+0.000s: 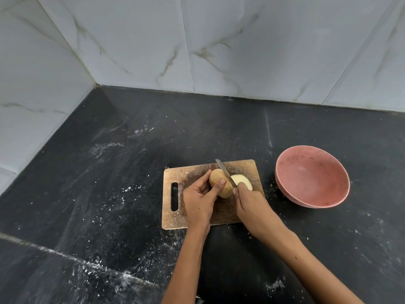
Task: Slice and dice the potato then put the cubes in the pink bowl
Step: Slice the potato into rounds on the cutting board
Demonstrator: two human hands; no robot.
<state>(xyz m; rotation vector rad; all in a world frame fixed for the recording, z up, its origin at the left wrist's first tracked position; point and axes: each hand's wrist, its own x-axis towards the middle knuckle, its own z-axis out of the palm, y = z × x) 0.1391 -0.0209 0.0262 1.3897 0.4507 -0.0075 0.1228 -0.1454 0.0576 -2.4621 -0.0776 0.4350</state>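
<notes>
A black stone countertop [131, 172], dusted with white specks, is running into a corner of marbled grey wall tiles [241, 51]. Lying directly on it are a worn rectangular wooden cutting board [190, 172] and, just beside its right edge, a round pink bowl [312, 176].

Countertop [131, 172]: black stone, landmark; dusted with white specks and smears.
Front edge: pale, powdery line crossing countertop's near-left part.
Wall tiles [241, 44]: grey-white marble pattern, brown veining, rising from countertop's far edge.
Left wall [32, 95]: same tile, meeting countertop's left edge.
</notes>
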